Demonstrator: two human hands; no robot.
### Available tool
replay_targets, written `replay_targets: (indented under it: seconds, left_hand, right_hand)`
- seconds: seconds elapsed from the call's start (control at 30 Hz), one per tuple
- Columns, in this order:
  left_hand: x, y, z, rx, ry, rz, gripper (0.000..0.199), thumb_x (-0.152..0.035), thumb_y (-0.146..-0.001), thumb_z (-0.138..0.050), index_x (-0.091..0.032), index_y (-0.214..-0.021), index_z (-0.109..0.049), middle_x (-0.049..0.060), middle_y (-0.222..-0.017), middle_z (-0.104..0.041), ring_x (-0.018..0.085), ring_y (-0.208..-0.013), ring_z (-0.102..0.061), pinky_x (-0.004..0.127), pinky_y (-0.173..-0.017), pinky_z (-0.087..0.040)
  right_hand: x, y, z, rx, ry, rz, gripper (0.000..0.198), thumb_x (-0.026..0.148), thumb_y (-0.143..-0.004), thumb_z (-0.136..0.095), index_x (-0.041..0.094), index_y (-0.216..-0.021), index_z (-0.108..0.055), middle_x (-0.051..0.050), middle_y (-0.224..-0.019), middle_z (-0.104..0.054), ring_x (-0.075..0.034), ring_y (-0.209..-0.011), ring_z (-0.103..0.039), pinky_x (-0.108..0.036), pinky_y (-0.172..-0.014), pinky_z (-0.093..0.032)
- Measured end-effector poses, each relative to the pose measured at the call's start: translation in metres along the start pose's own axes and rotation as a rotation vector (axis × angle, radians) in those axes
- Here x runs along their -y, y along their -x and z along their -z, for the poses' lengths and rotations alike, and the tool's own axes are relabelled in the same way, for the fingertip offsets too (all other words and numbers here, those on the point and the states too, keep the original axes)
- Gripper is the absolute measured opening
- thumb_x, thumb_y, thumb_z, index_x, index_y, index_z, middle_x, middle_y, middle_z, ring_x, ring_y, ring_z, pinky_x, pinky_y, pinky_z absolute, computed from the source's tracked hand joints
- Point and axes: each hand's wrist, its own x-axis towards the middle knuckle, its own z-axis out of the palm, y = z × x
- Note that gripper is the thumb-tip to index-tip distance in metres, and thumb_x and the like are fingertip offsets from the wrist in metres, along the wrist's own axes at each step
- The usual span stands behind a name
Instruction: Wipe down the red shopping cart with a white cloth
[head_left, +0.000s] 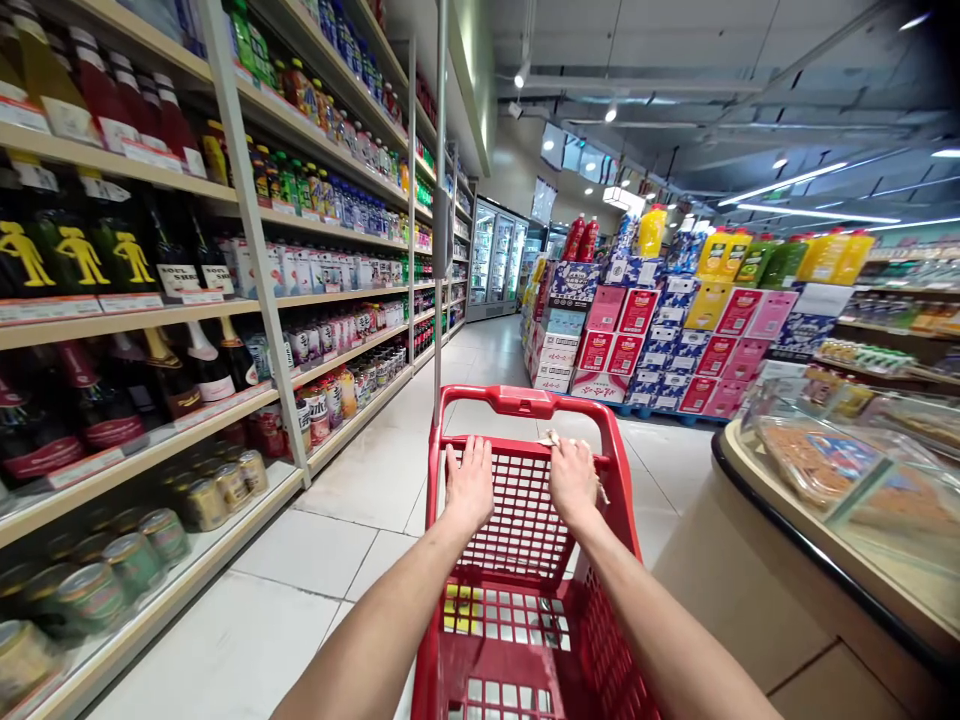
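Note:
A red plastic shopping cart stands right in front of me, with its grid panel facing me. My left hand rests on the left part of the panel's top rim, fingers reaching over the edge; the fingertips are partly hidden. On the right part of the same rim, my right hand is closed, its fingers curled over the edge. A whitish, crumpled strip shows at its fingers, too small to name. Through the cart's lower grid a yellow patch is visible.
Shelves of bottles and cans line the left side. Stacked drink cartons topped with juice bottles stand ahead on the right. A rounded counter with packaged food is close on the right. Glass-door fridges stand at the back.

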Motion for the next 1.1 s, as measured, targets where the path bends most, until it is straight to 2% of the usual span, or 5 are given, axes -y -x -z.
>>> replay_targets:
  seconds: [0.2, 0.57, 0.67, 0.8, 1.1]
  left_hand:
    - [-0.006, -0.010, 0.006, 0.022, 0.012, -0.012, 0.073, -0.013, -0.065, -0.044, -0.012, -0.134, -0.021, 0.012, -0.143, -0.018, 0.026, -0.132, -0.007, 0.057, -0.102, 0.001]
    - [0.000, 0.004, 0.018, 0.012, 0.271, 0.022, 0.065, -0.016, -0.072, -0.041, -0.013, -0.133, -0.022, 0.010, -0.143, -0.020, 0.023, -0.132, -0.010, 0.053, -0.104, 0.001]
    - [-0.006, 0.009, 0.017, -0.037, 0.645, 0.086, 0.060, -0.025, -0.077, -0.039, -0.013, -0.133, -0.023, 0.010, -0.142, -0.024, 0.022, -0.130, -0.018, 0.045, -0.105, -0.011]
    - [-0.012, 0.018, 0.012, -0.023, 0.983, 0.163, 0.034, -0.020, -0.075, -0.043, -0.020, -0.106, -0.056, 0.004, -0.103, -0.063, 0.016, -0.095, -0.057, 0.029, -0.084, -0.041]
    - [-0.003, 0.044, 0.011, -0.177, 1.317, 0.479, 0.016, -0.022, -0.077, -0.044, -0.016, -0.083, -0.057, 0.005, -0.086, -0.062, 0.016, -0.082, -0.057, 0.028, -0.071, -0.043]
  right_hand:
    - [0.042, -0.012, -0.006, -0.056, -0.338, 0.171, 0.046, 0.011, -0.079, -0.032, 0.020, -0.122, -0.044, -0.008, -0.119, -0.049, -0.019, -0.109, -0.043, -0.035, -0.092, -0.038]
    - [0.030, 0.017, 0.005, 0.055, -0.522, -0.047, 0.047, 0.009, -0.063, -0.045, 0.018, -0.108, -0.054, -0.009, -0.111, -0.052, -0.020, -0.102, -0.049, -0.035, -0.086, -0.042]
    - [0.040, 0.030, 0.017, 0.205, -0.789, -0.206, 0.048, 0.017, -0.060, -0.051, 0.018, -0.108, -0.053, -0.006, -0.097, -0.060, -0.019, -0.085, -0.057, -0.032, -0.074, -0.046]
    - [0.051, 0.043, 0.030, 0.407, -1.082, -0.450, 0.039, 0.024, -0.056, -0.057, 0.018, -0.095, -0.059, -0.001, -0.075, -0.064, -0.016, -0.064, -0.057, -0.027, -0.058, -0.045]
    - [0.046, 0.069, 0.052, 0.442, -1.266, -0.603, 0.034, 0.043, -0.064, -0.052, 0.015, -0.079, -0.064, -0.002, -0.065, -0.064, -0.015, -0.055, -0.054, -0.025, -0.050, -0.041]
